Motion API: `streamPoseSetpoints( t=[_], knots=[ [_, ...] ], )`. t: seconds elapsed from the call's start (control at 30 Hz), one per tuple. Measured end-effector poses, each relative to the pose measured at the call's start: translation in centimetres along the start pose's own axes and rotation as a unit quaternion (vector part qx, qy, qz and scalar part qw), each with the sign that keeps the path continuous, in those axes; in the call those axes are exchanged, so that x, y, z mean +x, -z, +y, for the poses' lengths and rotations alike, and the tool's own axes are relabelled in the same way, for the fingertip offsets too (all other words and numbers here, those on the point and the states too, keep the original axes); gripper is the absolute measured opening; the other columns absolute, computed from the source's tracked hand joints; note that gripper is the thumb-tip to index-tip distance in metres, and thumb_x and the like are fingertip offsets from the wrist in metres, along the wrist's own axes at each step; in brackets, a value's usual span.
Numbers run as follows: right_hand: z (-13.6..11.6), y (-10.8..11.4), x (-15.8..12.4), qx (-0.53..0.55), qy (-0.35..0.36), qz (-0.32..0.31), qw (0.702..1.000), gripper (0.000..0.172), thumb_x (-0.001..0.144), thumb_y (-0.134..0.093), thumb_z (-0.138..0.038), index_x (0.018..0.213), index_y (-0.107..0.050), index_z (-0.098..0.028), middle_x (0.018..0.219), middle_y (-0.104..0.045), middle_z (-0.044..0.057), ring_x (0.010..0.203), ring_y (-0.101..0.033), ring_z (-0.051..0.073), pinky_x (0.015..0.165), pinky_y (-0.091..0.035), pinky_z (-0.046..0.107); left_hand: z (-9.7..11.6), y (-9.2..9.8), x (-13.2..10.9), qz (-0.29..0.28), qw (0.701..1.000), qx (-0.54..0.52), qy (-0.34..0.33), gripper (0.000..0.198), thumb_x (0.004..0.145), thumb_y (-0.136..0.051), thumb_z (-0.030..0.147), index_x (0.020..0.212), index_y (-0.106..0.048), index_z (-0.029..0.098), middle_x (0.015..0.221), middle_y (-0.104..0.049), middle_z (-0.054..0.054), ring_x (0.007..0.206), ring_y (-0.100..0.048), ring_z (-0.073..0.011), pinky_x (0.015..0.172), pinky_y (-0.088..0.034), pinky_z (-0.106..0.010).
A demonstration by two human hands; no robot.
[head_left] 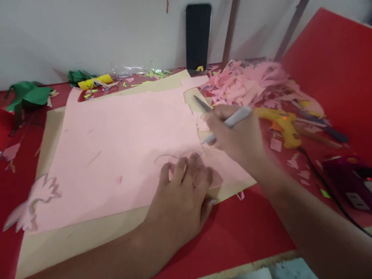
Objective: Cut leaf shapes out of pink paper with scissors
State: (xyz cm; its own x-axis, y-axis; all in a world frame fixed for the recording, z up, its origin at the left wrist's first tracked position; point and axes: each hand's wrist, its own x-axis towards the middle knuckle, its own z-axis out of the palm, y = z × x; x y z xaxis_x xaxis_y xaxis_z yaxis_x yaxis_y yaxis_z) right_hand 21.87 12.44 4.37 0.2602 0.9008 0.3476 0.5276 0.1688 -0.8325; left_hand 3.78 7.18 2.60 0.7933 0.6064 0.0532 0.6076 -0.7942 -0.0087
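A large pink paper sheet (119,148) lies on a tan card sheet (78,244) on the red table. My left hand (183,190) presses down on the pink sheet near its lower right corner, fingers bent and close together over a small shape I cannot make out. My right hand (236,136) grips a grey pen (232,121), its tip close to the paper just above my left fingers. A faint drawn curve (174,156) shows on the sheet by my left fingertips.
A heap of pink paper scraps (248,82) lies at the back right. A yellow glue gun (282,124) with a black cord sits right of my right hand. A dark phone (198,35) leans on the wall. Green paper (26,95) lies back left; a pink cutout (34,201) sits left.
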Motion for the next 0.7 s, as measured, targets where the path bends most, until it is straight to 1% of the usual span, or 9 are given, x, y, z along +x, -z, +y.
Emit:
streamPoseSetpoints(
  t=[0.07, 0.13, 0.2, 0.27, 0.33, 0.4, 0.5, 0.6, 0.7],
  knots=[
    [-0.2, 0.6, -0.3, 0.072, -0.022, 0.016, 0.997, 0.037, 0.098, -0.055, -0.034, 0.063, -0.048, -0.023, 0.050, -0.046, -0.003, 0.045, -0.047, 0.011, 0.044, -0.034, 0.026, 0.1, -0.2, -0.1, 0.002, 1.000, 0.002, 0.000, 0.053, 0.100, -0.040, 0.041, 0.145, -0.051, 0.016, 0.159, -0.042, -0.022, 0.139, -0.044, -0.0427, 0.104, -0.043, -0.061],
    [-0.2, 1.0, -0.9, 0.112, -0.036, -0.013, 0.993, 0.035, 0.100, -0.052, -0.047, 0.075, -0.059, -0.022, 0.058, -0.058, 0.000, 0.046, -0.052, 0.012, 0.044, -0.038, 0.026, 0.3, -0.3, -0.2, 0.003, 1.000, 0.001, 0.002, 0.053, 0.101, -0.040, 0.040, 0.146, -0.050, 0.015, 0.159, -0.041, -0.023, 0.141, -0.043, -0.0428, 0.106, -0.042, -0.061],
    [0.1, 1.2, -2.0, 0.128, -0.031, -0.056, 0.990, 0.038, 0.097, -0.053, -0.055, 0.082, -0.064, -0.022, 0.067, -0.064, 0.001, 0.052, -0.057, 0.012, 0.048, -0.043, 0.026, 0.4, -0.4, -0.3, 0.005, 1.000, 0.001, 0.006, 0.053, 0.101, -0.042, 0.040, 0.147, -0.050, 0.015, 0.158, -0.041, -0.024, 0.143, -0.042, -0.0430, 0.109, -0.041, -0.061],
    [0.6, 1.0, -3.0, 0.123, -0.013, -0.074, 0.989, 0.045, 0.096, -0.054, -0.061, 0.076, -0.064, -0.022, 0.067, -0.062, 0.001, 0.057, -0.057, 0.013, 0.053, -0.045, 0.027, 0.6, -0.5, -0.4, 0.008, 1.000, 0.002, 0.009, 0.054, 0.101, -0.044, 0.040, 0.148, -0.049, 0.016, 0.158, -0.042, -0.025, 0.144, -0.042, -0.0431, 0.111, -0.040, -0.061],
    [1.2, 0.6, -3.8, 0.114, -0.022, -0.057, 0.992, 0.054, 0.097, -0.050, -0.063, 0.064, -0.059, -0.021, 0.060, -0.057, 0.001, 0.055, -0.054, 0.013, 0.052, -0.042, 0.027, 0.6, -0.6, -0.6, 0.011, 1.000, 0.005, 0.007, 0.054, 0.101, -0.044, 0.039, 0.149, -0.049, 0.015, 0.158, -0.041, -0.026, 0.145, -0.041, -0.0436, 0.112, -0.039, -0.061],
    [1.7, 0.1, -4.0, 0.124, -0.037, -0.035, 0.991, 0.055, 0.098, -0.047, -0.062, 0.061, -0.056, -0.022, 0.054, -0.052, -0.001, 0.050, -0.051, 0.013, 0.049, -0.040, 0.028, 0.7, -0.8, -0.6, 0.018, 1.000, 0.008, 0.005, 0.054, 0.101, -0.043, 0.037, 0.149, -0.049, 0.013, 0.158, -0.041, -0.027, 0.145, -0.041, -0.0445, 0.113, -0.039, -0.062],
    [2.1, -0.6, -3.5, 0.131, -0.053, -0.034, 0.989, 0.046, 0.099, -0.052, -0.053, 0.063, -0.049, -0.024, 0.050, -0.043, -0.005, 0.045, -0.047, 0.012, 0.046, -0.037, 0.026, 0.8, -0.9, -0.7, 0.024, 1.000, 0.009, 0.005, 0.054, 0.100, -0.044, 0.035, 0.148, -0.050, 0.010, 0.156, -0.041, -0.029, 0.144, -0.042, -0.0459, 0.112, -0.040, -0.062],
    [2.0, -1.0, -2.9, 0.075, -0.052, -0.036, 0.995, 0.048, 0.094, -0.060, -0.038, 0.056, -0.035, -0.023, 0.048, -0.040, -0.005, 0.044, -0.044, 0.011, 0.045, -0.036, 0.025, 0.8, -1.0, -0.6, 0.023, 1.000, 0.010, 0.004, 0.054, 0.100, -0.045, 0.034, 0.146, -0.052, 0.008, 0.154, -0.044, -0.030, 0.143, -0.043, -0.0468, 0.111, -0.040, -0.063],
    [1.7, -1.2, -2.7, 0.041, -0.039, -0.041, 0.998, 0.047, 0.090, -0.060, -0.027, 0.053, -0.030, -0.023, 0.048, -0.039, -0.005, 0.046, -0.040, 0.009, 0.047, -0.035, 0.024, 0.9, -1.0, -0.5, 0.027, 1.000, 0.011, 0.003, 0.054, 0.100, -0.044, 0.034, 0.146, -0.052, 0.008, 0.153, -0.045, -0.030, 0.142, -0.044, -0.0466, 0.110, -0.041, -0.063]
  ],
)
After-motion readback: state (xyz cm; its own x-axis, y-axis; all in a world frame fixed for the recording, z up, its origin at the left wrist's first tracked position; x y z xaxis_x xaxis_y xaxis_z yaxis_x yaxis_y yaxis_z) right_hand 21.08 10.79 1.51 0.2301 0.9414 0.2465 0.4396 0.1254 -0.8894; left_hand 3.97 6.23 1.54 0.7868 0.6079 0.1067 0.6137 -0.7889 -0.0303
